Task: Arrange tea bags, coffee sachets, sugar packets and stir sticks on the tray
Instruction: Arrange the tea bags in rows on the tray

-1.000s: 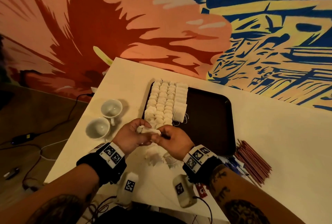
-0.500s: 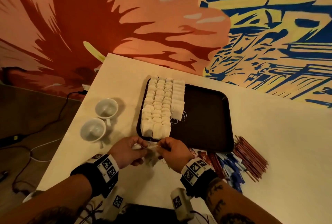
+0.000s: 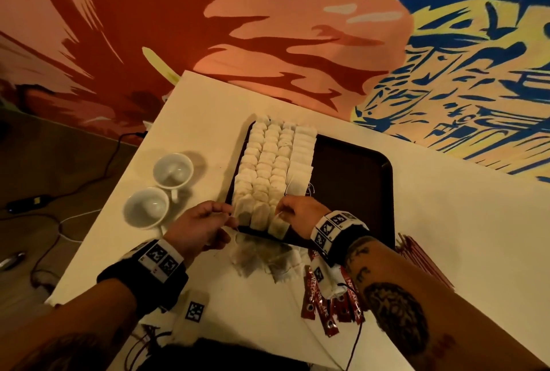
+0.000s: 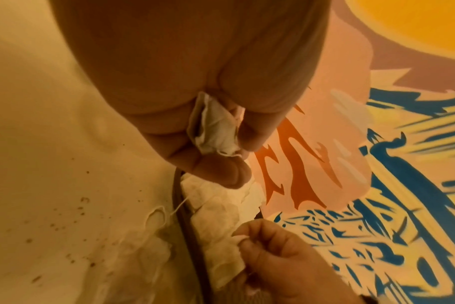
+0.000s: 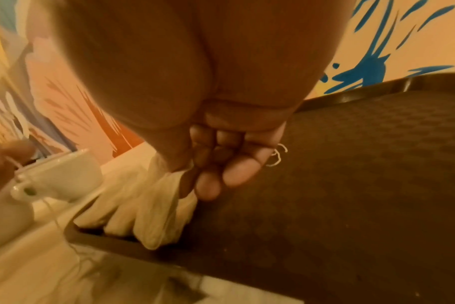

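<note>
Tray (image 3: 354,180) on tabletop (image 3: 446,236): tea bags (image 3: 268,168) in packed rows along its left side. Left hand (image 3: 199,227) pinches a folded bag at tray's near-left corner; right hand (image 3: 300,213), fingers curled, pinches a tag beside the nearest bags. Risk: trailing strings likely snag and drag the rows askew.

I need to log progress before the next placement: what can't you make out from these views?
- Red stir sticks: head view, mostly hidden behind the right forearm; count unreadable.
- Red coffee sachets: partly covered by the right wrist camera.
- Sugar packets: none identifiable in any view.
- Dark tray: near edge hidden by the right hand.
- White folded tea bag that the left hand holds: only the left wrist view shows it.
</note>
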`<action>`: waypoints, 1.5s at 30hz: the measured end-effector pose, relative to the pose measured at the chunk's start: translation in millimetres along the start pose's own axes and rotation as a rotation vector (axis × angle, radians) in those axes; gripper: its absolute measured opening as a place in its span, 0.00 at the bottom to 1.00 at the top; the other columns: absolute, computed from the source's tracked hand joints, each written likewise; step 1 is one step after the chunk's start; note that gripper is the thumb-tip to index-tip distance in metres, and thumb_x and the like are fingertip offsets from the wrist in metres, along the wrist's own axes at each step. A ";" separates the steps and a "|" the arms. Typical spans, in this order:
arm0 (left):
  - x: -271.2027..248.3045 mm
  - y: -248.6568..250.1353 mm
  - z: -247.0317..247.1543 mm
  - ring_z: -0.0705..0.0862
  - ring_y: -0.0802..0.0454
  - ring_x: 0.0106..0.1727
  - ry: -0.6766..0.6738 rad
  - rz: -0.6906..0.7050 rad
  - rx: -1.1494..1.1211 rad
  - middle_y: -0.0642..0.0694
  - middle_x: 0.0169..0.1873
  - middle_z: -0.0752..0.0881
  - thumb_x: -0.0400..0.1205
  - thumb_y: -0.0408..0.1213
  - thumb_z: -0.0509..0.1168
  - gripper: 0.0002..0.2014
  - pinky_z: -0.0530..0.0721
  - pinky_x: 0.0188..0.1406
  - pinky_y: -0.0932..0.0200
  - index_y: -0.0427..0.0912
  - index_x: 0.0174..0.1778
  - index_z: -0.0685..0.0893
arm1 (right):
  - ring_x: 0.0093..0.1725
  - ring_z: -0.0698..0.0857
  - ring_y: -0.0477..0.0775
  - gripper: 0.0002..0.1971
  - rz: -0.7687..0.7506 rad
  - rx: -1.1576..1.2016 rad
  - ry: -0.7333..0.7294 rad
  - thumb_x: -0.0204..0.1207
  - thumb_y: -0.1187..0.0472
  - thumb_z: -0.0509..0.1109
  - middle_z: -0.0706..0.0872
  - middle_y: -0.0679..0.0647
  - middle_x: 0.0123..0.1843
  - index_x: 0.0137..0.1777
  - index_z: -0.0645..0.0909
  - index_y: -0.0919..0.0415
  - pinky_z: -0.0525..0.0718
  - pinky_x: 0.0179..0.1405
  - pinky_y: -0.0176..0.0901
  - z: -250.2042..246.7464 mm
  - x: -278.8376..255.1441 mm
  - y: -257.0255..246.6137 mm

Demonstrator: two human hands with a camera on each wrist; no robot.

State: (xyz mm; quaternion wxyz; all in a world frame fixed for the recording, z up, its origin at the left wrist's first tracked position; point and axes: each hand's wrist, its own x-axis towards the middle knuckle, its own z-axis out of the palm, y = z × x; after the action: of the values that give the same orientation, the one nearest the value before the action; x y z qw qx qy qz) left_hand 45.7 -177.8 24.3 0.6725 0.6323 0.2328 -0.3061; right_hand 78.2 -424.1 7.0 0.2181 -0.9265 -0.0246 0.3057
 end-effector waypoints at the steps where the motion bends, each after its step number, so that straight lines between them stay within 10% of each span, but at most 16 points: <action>1: 1.0 1.4 0.4 0.85 0.45 0.34 -0.003 -0.018 -0.082 0.37 0.47 0.92 0.86 0.31 0.62 0.08 0.86 0.35 0.53 0.38 0.57 0.85 | 0.56 0.86 0.54 0.07 0.004 -0.011 -0.004 0.85 0.53 0.65 0.88 0.50 0.59 0.56 0.84 0.43 0.84 0.59 0.45 2.3 3.6 -0.3; 8: 6.0 9.8 5.2 0.89 0.37 0.43 -0.070 -0.049 -0.447 0.32 0.54 0.89 0.84 0.26 0.49 0.18 0.85 0.55 0.41 0.37 0.63 0.80 | 0.56 0.86 0.52 0.08 0.073 0.052 0.058 0.84 0.54 0.67 0.88 0.48 0.58 0.59 0.85 0.44 0.83 0.56 0.40 11.9 15.3 -1.5; 21: 10.6 4.8 5.7 0.89 0.35 0.59 -0.048 -0.008 -0.480 0.36 0.56 0.90 0.88 0.22 0.51 0.18 0.86 0.58 0.42 0.39 0.69 0.78 | 0.58 0.86 0.50 0.08 0.095 0.161 0.103 0.80 0.56 0.71 0.87 0.48 0.58 0.57 0.85 0.47 0.86 0.63 0.46 16.0 13.8 -4.8; 31: 15.4 5.0 19.2 0.89 0.47 0.45 0.039 0.064 -0.323 0.38 0.54 0.90 0.83 0.24 0.65 0.12 0.89 0.40 0.53 0.42 0.58 0.85 | 0.42 0.86 0.41 0.09 -0.114 0.494 0.185 0.74 0.42 0.78 0.89 0.43 0.45 0.49 0.85 0.43 0.85 0.43 0.36 12.6 -8.0 -58.2; 36: 12.5 9.9 23.0 0.90 0.50 0.39 0.049 0.074 -0.410 0.41 0.46 0.90 0.81 0.25 0.68 0.09 0.90 0.34 0.54 0.42 0.51 0.86 | 0.41 0.86 0.40 0.06 -0.094 0.588 0.217 0.76 0.53 0.79 0.88 0.42 0.40 0.44 0.84 0.46 0.81 0.44 0.32 13.2 -7.7 -65.8; 41: 5.4 16.9 21.7 0.91 0.42 0.47 -0.096 0.014 -0.472 0.37 0.53 0.90 0.88 0.38 0.60 0.11 0.87 0.57 0.42 0.41 0.61 0.85 | 0.41 0.87 0.48 0.07 -0.084 0.792 0.307 0.75 0.57 0.80 0.90 0.44 0.37 0.39 0.87 0.46 0.87 0.52 0.47 10.2 -14.2 -69.0; 45: -3.0 20.2 19.5 0.89 0.44 0.41 -0.200 -0.024 -0.435 0.37 0.50 0.91 0.88 0.39 0.59 0.12 0.88 0.41 0.53 0.41 0.60 0.85 | 0.30 0.83 0.33 0.06 -0.097 0.931 0.356 0.77 0.63 0.78 0.88 0.37 0.29 0.41 0.86 0.53 0.79 0.36 0.28 4.0 -25.0 -70.1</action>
State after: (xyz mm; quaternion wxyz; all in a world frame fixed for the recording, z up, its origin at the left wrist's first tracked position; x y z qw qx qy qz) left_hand 56.4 -196.5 42.5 0.8088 0.4365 0.2331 -0.3177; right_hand 61.8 -363.7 47.4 0.6233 -0.7664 0.1091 0.1108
